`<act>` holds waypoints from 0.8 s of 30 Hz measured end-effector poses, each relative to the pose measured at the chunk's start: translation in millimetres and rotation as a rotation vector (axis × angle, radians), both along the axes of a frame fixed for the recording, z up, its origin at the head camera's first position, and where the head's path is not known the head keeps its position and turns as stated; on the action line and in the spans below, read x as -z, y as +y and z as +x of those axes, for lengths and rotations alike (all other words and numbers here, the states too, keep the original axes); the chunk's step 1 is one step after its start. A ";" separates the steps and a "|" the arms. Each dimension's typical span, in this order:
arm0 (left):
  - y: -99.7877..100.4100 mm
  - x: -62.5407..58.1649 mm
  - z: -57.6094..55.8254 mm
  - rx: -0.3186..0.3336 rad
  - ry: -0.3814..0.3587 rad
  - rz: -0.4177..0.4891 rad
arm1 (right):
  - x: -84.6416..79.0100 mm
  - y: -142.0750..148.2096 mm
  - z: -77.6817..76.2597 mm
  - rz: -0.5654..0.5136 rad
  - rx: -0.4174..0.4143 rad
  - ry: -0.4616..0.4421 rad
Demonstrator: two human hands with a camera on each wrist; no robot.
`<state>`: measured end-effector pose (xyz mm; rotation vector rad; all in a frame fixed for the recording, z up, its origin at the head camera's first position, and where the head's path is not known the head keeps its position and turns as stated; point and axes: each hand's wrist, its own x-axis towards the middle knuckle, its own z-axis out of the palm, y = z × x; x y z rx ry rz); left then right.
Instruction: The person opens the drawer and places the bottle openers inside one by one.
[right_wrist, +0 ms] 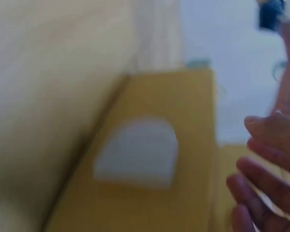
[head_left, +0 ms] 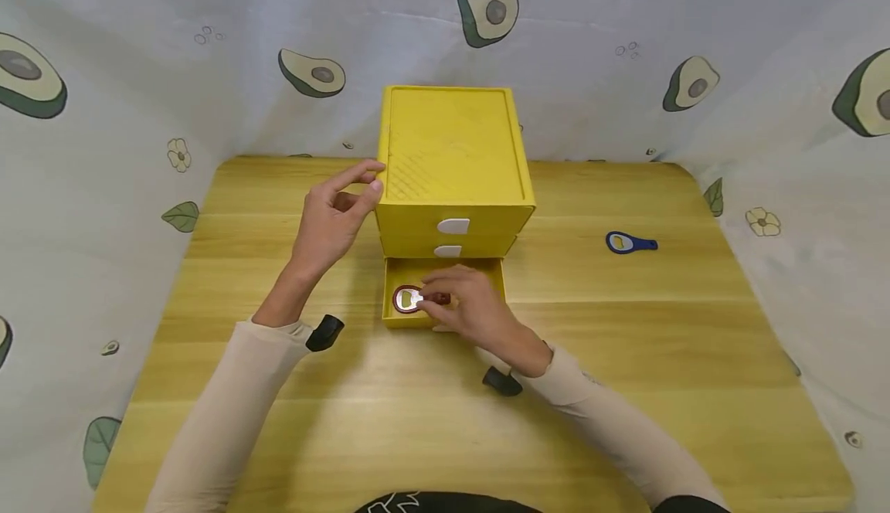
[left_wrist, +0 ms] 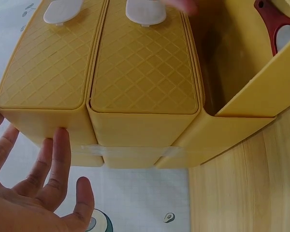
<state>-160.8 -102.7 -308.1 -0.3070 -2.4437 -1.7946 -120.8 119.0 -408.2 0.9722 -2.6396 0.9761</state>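
Note:
A yellow drawer unit (head_left: 452, 146) stands at the table's back, its bottom drawer (head_left: 445, 324) pulled out. Inside lies a red bottle opener (head_left: 406, 299) with a metal ring end, partly covered by my right hand (head_left: 467, 304) in the head view. The fingers of that hand are loosely bent over the drawer, apart from the thumb in the right wrist view. My left hand (head_left: 330, 215) is at the unit's left side, fingertips against the wall near the top edge. Its fingers (left_wrist: 60, 154) are spread and fairly straight in the left wrist view.
A blue bottle opener (head_left: 631, 242) lies on the wooden table (head_left: 626, 389), right of the unit. White tabs (head_left: 453, 225) mark the two upper drawers, both pushed in. An avocado-print cloth (head_left: 389, 42) hangs behind and along the sides.

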 end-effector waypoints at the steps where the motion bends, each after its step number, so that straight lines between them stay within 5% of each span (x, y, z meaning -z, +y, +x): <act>1: 0.3 -0.2 0.4 -0.002 -0.003 -0.001 | -2.2 11.0 0.2 -0.018 0.006 0.010; 7: 1.5 0.3 2.8 -0.018 -0.023 0.007 | -4.9 106.6 -13.2 -0.005 0.175 -0.031; 15: 0.6 1.8 4.4 -0.038 -0.030 0.004 | 13.7 235.3 -63.8 0.188 0.393 -0.253; 20: 0.3 2.1 4.0 -0.048 -0.027 0.006 | 29.7 275.7 -86.4 0.278 0.428 -0.271; 24: 3.6 2.1 1.7 -0.034 -0.022 0.007 | 32.6 288.0 -88.4 0.295 0.441 -0.312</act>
